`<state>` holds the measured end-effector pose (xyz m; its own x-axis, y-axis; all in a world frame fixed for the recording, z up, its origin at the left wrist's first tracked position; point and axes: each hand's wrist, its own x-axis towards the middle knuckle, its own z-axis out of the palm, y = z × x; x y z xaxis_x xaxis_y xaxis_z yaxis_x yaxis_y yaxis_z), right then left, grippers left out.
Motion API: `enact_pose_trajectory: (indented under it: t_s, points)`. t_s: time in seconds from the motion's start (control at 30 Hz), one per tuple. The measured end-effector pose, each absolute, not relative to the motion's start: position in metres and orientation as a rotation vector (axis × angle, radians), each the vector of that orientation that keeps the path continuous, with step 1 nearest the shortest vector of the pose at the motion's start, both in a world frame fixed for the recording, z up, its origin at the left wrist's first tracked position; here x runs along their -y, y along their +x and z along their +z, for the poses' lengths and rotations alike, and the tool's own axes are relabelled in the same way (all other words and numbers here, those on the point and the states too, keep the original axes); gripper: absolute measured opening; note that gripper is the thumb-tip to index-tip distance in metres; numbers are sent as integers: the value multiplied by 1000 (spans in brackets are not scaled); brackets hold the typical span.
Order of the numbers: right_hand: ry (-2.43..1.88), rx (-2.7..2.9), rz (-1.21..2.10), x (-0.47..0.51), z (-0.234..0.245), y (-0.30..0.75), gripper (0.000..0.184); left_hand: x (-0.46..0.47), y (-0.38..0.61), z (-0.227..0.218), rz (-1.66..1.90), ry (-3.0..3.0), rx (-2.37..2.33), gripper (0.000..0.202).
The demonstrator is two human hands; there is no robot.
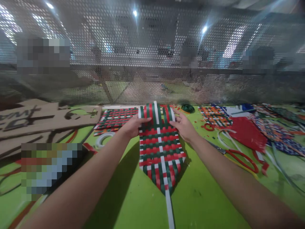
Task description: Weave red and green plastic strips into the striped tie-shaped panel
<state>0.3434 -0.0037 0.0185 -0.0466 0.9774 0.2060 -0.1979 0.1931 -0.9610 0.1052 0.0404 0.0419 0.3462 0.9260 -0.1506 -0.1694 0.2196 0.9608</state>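
Woven panel of red, green and white flat plastic strips (160, 146), shield-shaped, lying flat at the middle of the green desk (133, 203). Its loose upright strip ends point toward the far edge, and its tapered tip, with one long white strip trailing from it, points toward the near edge. The left hand (133, 126) rests on the panel's upper left corner, fingers (145, 120) pressed together across the outer strips; whether the thumb pinches from beneath cannot be told. The right hand (183, 126) lies on the upper right corner, fingers (175, 115) slightly spread and laid flat on the loose ends, pinching nothing visible. To handle the unwoven ends well, it seems best for both hands to press evenly so the finished rows stay square. Each strip should be kept flat, not twisted, and the central white strip should stay straight as a guide. A second flat woven panel in the same colours (116, 119) lies just beyond the left hand, with a white tape roll (103, 139) near it. Brown cardboard sheets (47, 119) lie toward the left edge. Toward the right edge lie red-handled scissors (240, 158), a red woven piece (247, 132) and multicoloured woven mats (215, 116). A dark green coil (187, 108) sits at the far edge below a perforated metal screen (152, 63).
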Motion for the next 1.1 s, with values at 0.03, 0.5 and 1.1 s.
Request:
enact_pose_trajectory:
  t_s: [0.03,0.5,1.1]
  points:
    - [-926,1248,1146,-3,19,344,71,-44,106,41,931,1095,-909,33]
    - [-1520,1622,667,4,-2,351,51,-28,103,19,1097,1515,-1480,42]
    - [-2175,1681,-438,30,21,499,32,19,86,16,1237,1842,-1609,47]
